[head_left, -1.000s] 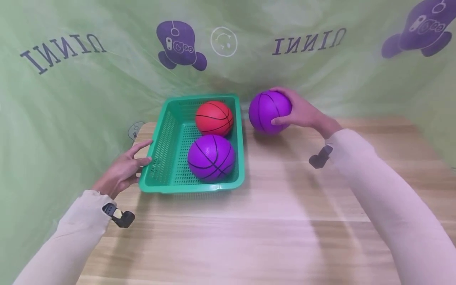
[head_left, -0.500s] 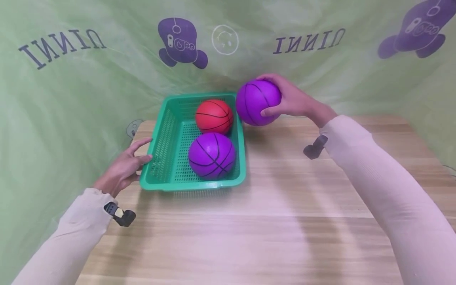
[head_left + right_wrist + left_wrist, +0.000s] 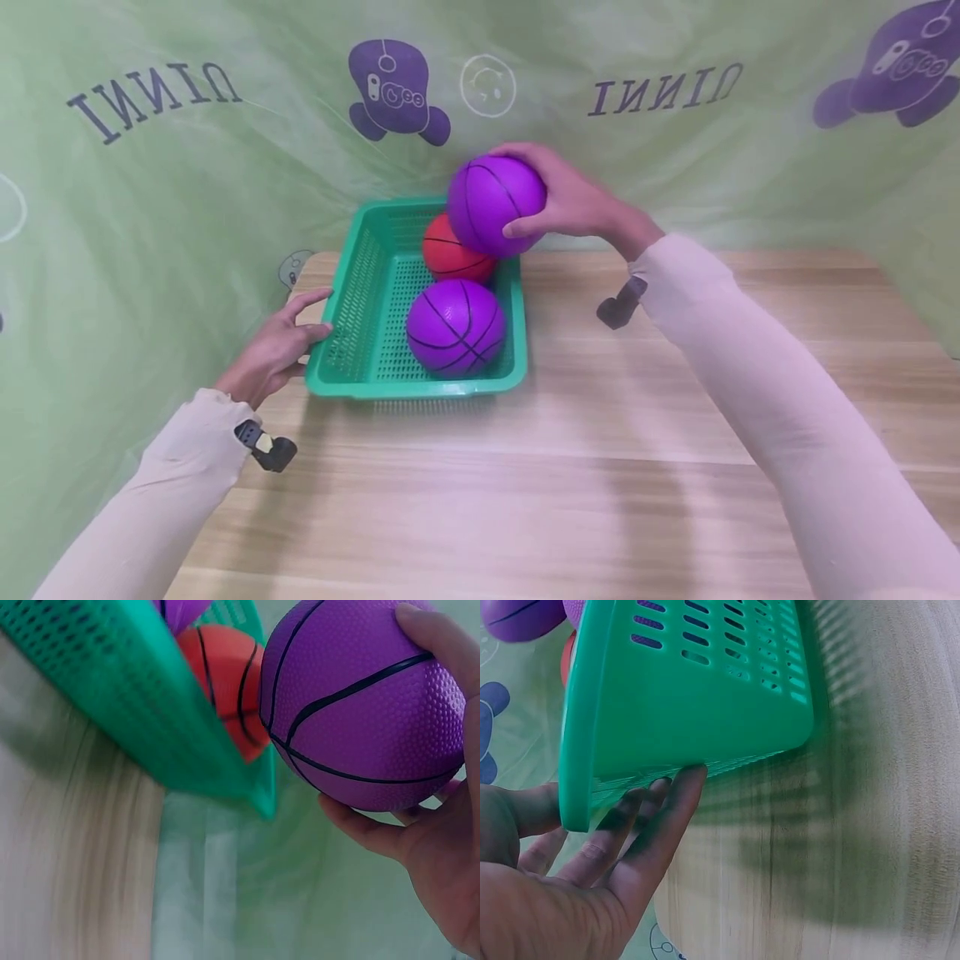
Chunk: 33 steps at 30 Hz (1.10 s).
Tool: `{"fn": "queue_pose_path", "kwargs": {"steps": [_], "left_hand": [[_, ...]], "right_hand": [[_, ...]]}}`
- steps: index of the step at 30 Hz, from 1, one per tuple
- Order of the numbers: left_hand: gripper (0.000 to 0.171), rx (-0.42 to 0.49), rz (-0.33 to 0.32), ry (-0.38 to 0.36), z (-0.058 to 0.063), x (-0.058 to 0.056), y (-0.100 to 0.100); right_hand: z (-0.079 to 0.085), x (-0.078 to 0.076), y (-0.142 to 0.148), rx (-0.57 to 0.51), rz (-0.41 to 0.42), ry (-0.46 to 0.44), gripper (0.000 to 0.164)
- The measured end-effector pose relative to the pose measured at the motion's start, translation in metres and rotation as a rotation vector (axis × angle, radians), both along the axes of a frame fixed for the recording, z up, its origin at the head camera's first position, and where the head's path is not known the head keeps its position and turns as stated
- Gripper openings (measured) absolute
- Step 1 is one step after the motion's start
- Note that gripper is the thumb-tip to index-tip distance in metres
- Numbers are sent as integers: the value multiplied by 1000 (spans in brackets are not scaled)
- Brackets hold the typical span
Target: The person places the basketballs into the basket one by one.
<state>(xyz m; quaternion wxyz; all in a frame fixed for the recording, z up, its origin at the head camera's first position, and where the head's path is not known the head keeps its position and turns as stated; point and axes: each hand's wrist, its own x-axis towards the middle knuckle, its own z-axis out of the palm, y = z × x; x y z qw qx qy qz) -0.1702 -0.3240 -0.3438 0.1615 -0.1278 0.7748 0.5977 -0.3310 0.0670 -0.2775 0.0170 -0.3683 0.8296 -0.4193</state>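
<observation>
My right hand (image 3: 566, 198) grips a purple toy basketball (image 3: 491, 204) from its right side, fingers over the top and thumb on the near face. This ball is held over the back right corner of a green plastic basket (image 3: 416, 389). In the head view it partly covers a red toy basketball (image 3: 453, 254) lying in the basket. A second purple toy basketball (image 3: 456, 327) lies in front of the red one. At the basket's left side, my left hand (image 3: 277, 350) holds the rim; in the left wrist view the thumb hooks the rim and the fingers (image 3: 656, 840) lie along the outer wall.
The basket stands on a light wooden table (image 3: 480, 500), towards its back left. Behind and beside it hangs a green printed cloth (image 3: 285, 167), close to the basket's far side. Both wrists carry a small black camera mount (image 3: 273, 452).
My right hand has lifted the purple basketball from beside the basket and carried it left, over the basket's back right corner. The left hand has kept its place on the rim.
</observation>
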Motion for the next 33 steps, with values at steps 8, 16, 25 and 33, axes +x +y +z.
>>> {"fn": "queue_pose_path", "kwargs": {"steps": [8, 16, 25, 33], "left_hand": [[65, 30, 2, 7, 1, -1, -1], [64, 18, 14, -1, 2, -1, -3], [65, 22, 6, 5, 6, 0, -6], [65, 36, 19, -4, 4, 2, -4]], "right_hand": [[4, -1, -40, 27, 120, 23, 91], [4, 0, -79, 95, 162, 21, 91], [-3, 5, -120, 109, 236, 22, 92], [-9, 2, -135, 155, 270, 28, 91]]}}
